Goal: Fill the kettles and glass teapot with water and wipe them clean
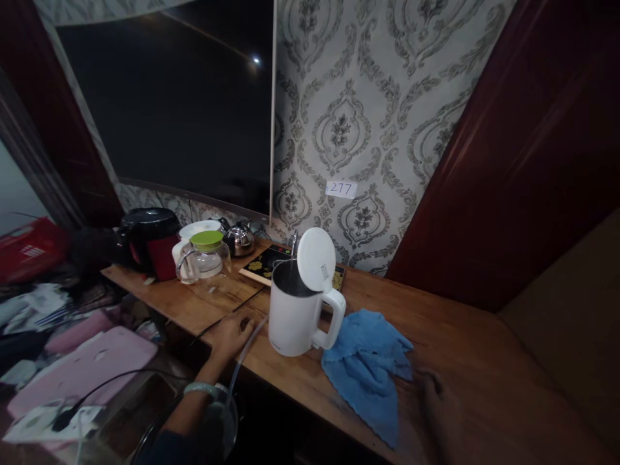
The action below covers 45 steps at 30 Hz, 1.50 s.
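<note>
A white electric kettle (293, 323) stands upright with its lid (314, 259) raised and its handle to the right. Water seems to fall from a thin metal spout (294, 244) behind it into the opening. My left hand (232, 334), wearing a pale bangle, rests at the table's front edge, left of the kettle, thumb apart from the fingers and holding nothing visible. A clear hose (242, 352) runs beside it. On the right, my right hand (440, 403) lies dim and blurred on the tabletop, beside a crumpled blue cloth (371, 368), its thumb and fingers apart.
Behind the kettle sits a black tea stove panel (266, 263) with gold flowers. Further left are a glass pot (208, 258) with a green lid, a steel kettle (241, 239) and a red-black appliance (152, 245). A power strip (53, 423) and cables lie lower left.
</note>
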Each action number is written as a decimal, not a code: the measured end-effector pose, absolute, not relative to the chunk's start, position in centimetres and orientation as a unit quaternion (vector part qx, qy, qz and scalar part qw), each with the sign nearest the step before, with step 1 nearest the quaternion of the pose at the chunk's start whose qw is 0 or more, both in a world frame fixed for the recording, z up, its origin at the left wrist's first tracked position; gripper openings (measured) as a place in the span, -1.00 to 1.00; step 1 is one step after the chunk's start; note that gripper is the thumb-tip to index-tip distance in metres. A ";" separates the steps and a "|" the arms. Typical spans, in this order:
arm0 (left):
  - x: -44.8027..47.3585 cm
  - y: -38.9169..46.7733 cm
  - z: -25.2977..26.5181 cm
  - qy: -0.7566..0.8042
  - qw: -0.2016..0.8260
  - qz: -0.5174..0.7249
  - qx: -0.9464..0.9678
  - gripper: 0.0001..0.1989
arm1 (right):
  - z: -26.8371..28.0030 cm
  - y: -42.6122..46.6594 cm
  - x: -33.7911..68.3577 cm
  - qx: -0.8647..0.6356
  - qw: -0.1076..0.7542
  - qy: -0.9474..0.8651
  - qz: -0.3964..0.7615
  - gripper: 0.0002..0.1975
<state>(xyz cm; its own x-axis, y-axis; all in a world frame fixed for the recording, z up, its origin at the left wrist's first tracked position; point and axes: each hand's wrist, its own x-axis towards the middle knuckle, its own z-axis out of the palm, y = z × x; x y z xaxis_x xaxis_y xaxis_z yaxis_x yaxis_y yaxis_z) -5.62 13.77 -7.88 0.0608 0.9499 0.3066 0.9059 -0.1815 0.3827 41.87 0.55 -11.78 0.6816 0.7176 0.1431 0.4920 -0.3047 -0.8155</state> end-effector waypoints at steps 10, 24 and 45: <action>-5.7 13.8 -8.1 0.627 0.051 0.267 0.730 -0.73 | -12.6 0.7 42.4 -0.781 0.472 -0.393 0.116 -0.56; -5.6 13.8 -8.0 0.625 0.051 0.277 0.728 -0.74 | -11.9 0.4 41.8 -0.795 0.454 -0.382 0.127 -0.55; -5.9 14.0 -8.3 0.620 0.058 0.276 0.732 -0.71 | -11.7 0.5 41.7 -0.786 0.467 -0.384 0.125 -0.54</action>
<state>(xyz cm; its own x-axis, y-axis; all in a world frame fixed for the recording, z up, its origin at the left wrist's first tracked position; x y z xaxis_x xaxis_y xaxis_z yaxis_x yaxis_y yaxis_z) -5.89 14.01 -8.28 0.0778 0.9402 0.3316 0.8760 -0.2232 0.4275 41.74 0.45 -11.73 0.6731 0.7215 0.1624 0.4876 -0.2679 -0.8309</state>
